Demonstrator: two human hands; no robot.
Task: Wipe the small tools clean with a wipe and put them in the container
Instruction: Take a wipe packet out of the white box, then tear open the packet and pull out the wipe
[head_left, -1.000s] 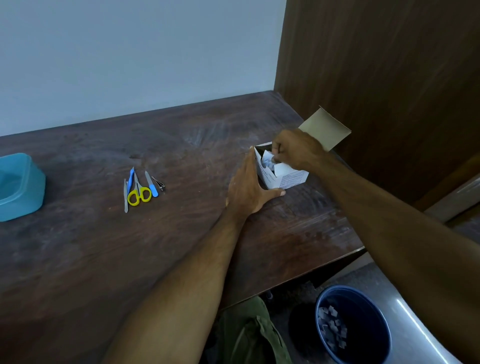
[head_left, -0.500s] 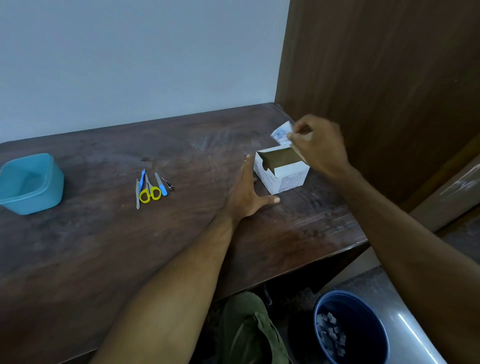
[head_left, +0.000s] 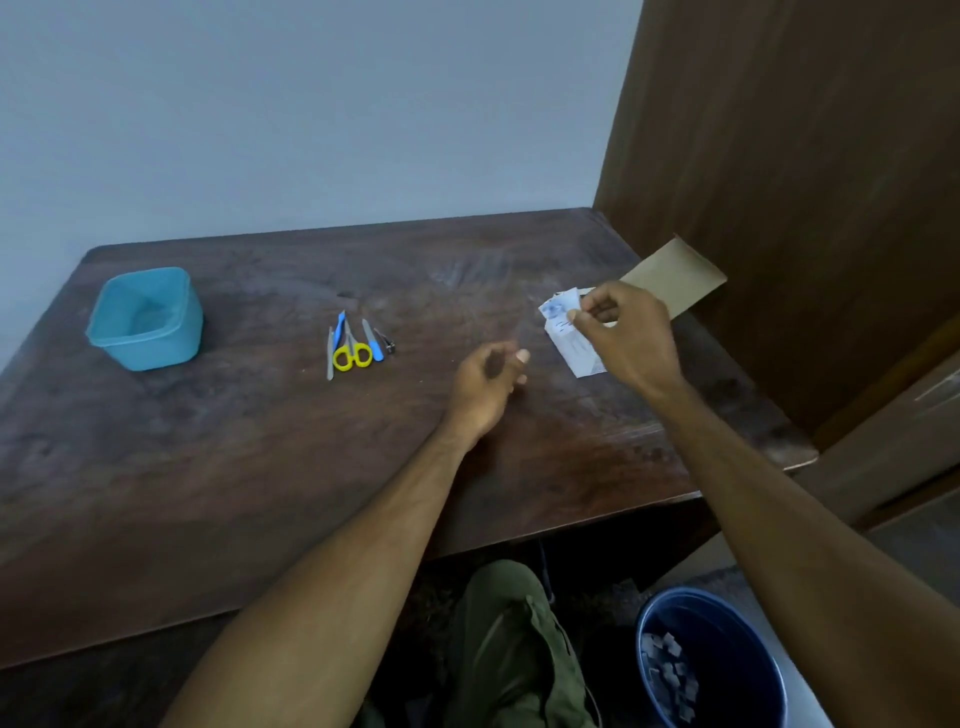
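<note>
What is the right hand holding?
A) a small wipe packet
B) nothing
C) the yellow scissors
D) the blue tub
A: the right hand pinches a small wipe packet above the box, while the scissors lie on the table and the tub stands far off to the left.

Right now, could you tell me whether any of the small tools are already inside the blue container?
No, the blue container holds no tools; the scissors and other small tools lie together on the table to its right.
</note>
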